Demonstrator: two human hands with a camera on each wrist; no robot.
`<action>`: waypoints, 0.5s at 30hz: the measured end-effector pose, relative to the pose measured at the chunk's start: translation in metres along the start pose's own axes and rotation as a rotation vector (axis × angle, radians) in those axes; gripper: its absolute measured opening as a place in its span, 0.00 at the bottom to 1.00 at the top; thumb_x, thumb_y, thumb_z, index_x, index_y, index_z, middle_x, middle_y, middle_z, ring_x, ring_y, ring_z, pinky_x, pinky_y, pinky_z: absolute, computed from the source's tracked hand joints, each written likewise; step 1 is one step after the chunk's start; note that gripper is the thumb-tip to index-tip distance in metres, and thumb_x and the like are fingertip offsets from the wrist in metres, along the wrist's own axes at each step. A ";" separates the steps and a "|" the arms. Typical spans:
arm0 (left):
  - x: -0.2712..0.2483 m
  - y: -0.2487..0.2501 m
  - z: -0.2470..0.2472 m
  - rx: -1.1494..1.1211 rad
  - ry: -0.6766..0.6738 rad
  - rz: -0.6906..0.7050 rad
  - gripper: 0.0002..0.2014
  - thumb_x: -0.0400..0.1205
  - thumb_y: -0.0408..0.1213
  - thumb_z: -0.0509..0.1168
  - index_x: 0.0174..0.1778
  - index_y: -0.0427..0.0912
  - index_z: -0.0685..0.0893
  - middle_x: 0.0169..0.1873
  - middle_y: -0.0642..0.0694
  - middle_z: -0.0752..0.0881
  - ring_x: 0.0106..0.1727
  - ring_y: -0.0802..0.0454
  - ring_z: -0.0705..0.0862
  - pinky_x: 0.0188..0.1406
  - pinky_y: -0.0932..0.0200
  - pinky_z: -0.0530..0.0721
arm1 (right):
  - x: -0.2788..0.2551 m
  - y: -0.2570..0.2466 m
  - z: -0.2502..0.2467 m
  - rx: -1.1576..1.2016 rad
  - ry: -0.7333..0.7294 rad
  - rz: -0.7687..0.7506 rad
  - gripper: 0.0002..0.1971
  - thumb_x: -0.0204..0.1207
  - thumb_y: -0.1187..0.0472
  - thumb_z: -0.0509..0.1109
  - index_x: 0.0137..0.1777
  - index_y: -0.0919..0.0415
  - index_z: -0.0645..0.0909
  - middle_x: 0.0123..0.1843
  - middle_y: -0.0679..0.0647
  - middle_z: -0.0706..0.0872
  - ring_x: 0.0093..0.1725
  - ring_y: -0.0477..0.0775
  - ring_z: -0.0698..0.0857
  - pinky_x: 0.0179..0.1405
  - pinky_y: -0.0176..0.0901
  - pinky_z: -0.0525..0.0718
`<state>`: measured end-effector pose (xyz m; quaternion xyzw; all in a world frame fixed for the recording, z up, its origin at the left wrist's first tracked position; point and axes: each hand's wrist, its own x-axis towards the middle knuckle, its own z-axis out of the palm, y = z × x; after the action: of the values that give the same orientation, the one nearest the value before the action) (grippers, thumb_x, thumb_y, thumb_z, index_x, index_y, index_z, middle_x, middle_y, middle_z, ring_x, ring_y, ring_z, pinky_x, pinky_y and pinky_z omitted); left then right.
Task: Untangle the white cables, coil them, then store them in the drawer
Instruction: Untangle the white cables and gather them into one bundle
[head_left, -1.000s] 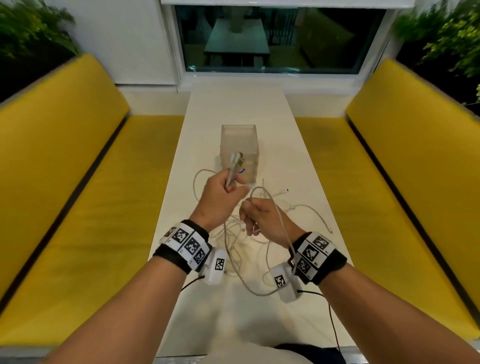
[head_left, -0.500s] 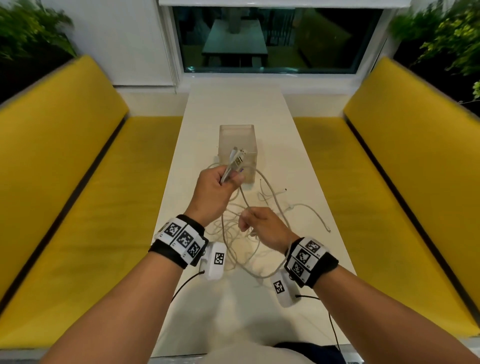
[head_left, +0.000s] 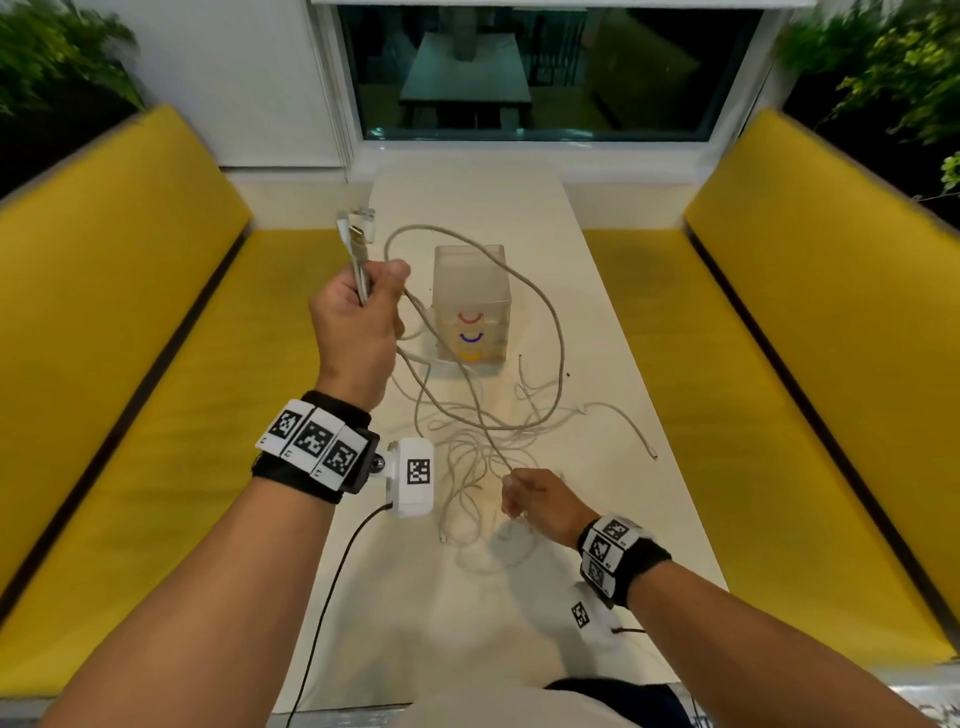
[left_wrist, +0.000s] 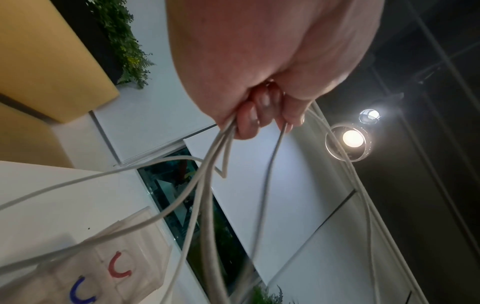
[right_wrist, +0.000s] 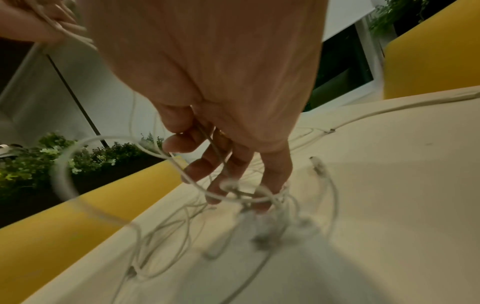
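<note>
A tangle of white cables (head_left: 483, 457) lies on the long white table (head_left: 613, 519). My left hand (head_left: 363, 306) is raised left of the clear drawer box (head_left: 470, 306) and grips several cable ends, with plugs (head_left: 356, 228) sticking up above the fist. In the left wrist view the fingers (left_wrist: 262, 111) curl round several strands (left_wrist: 207, 185). My right hand (head_left: 535, 501) is low near the table and pinches one strand (right_wrist: 210, 144) between thumb and forefinger; the other fingers hang loosely. A big loop (head_left: 550, 322) arcs between both hands over the box.
The small clear drawer box has red, blue and yellow handles (head_left: 470, 338) facing me. Yellow benches (head_left: 130, 364) run along both sides of the table. A window (head_left: 540, 73) sits at the far end. Loose cable ends (head_left: 639, 441) trail to the right.
My left hand has lifted up and to the left with the cable ends. My right hand has dropped toward me and the table, stretching a large loop out of the tangle.
</note>
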<state>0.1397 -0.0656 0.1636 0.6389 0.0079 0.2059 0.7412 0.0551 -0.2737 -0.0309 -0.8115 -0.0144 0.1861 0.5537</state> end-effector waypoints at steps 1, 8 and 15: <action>0.002 0.002 0.000 -0.014 0.008 0.007 0.09 0.83 0.35 0.72 0.37 0.46 0.83 0.22 0.52 0.76 0.21 0.56 0.70 0.23 0.58 0.72 | -0.001 0.001 -0.001 -0.001 -0.004 0.016 0.22 0.89 0.59 0.58 0.31 0.61 0.77 0.32 0.54 0.81 0.35 0.50 0.78 0.41 0.38 0.77; -0.008 -0.028 -0.003 0.090 -0.120 -0.153 0.05 0.86 0.41 0.67 0.48 0.43 0.85 0.23 0.58 0.71 0.25 0.55 0.66 0.26 0.55 0.68 | 0.006 -0.015 -0.007 0.144 0.072 0.040 0.22 0.89 0.52 0.61 0.35 0.62 0.81 0.27 0.54 0.79 0.27 0.51 0.77 0.26 0.39 0.75; -0.019 -0.041 -0.002 0.184 -0.222 -0.205 0.14 0.83 0.39 0.69 0.48 0.28 0.84 0.31 0.41 0.69 0.30 0.47 0.64 0.29 0.52 0.65 | 0.004 -0.069 -0.024 0.272 0.194 -0.113 0.18 0.91 0.59 0.57 0.42 0.65 0.81 0.31 0.58 0.68 0.26 0.52 0.69 0.26 0.42 0.74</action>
<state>0.1336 -0.0736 0.1191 0.7189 0.0098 0.0560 0.6928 0.0788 -0.2678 0.0384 -0.7413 0.0189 0.0756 0.6667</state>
